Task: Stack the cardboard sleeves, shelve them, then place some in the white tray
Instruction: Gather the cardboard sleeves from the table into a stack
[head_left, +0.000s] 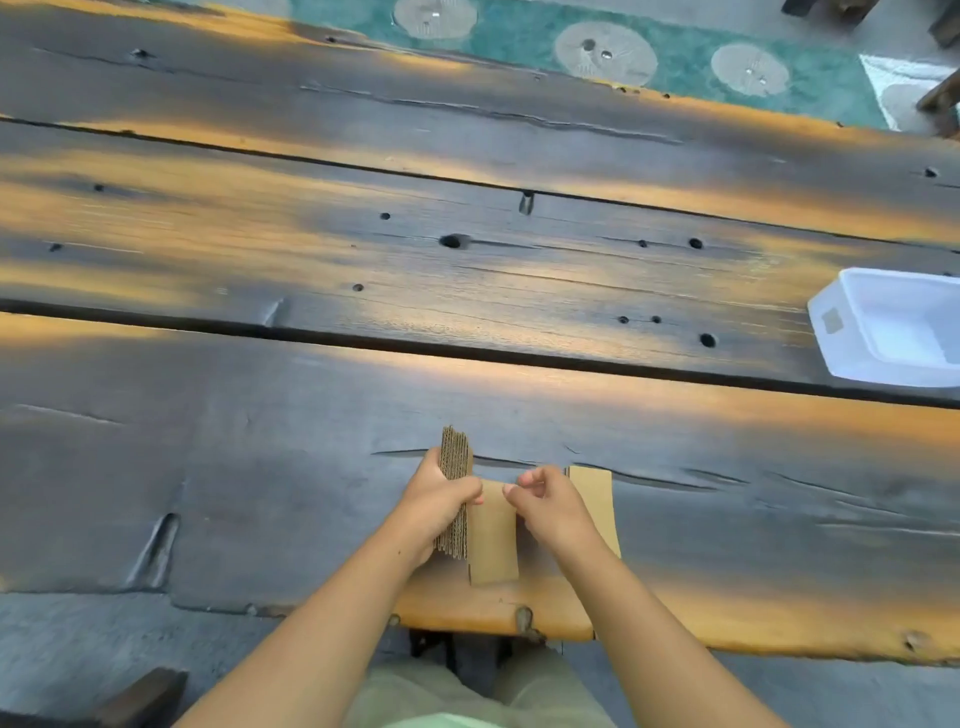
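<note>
Cardboard sleeves stand on edge as a stack (454, 488) near the front edge of the dark plank table (311, 415), their corrugated ends showing. The left hand (435, 506) wraps around this stack, fingers closed on it. One flat sleeve (492, 540) leans against the stack's right side, and the right hand (551, 506) pinches its top corner, fingers narrow. Another flat sleeve (595, 499) lies on the table just beyond the right hand, partly hidden by the wrist. A white tray (836, 332) sits well apart at the table's right, cut off by the frame edge.
</note>
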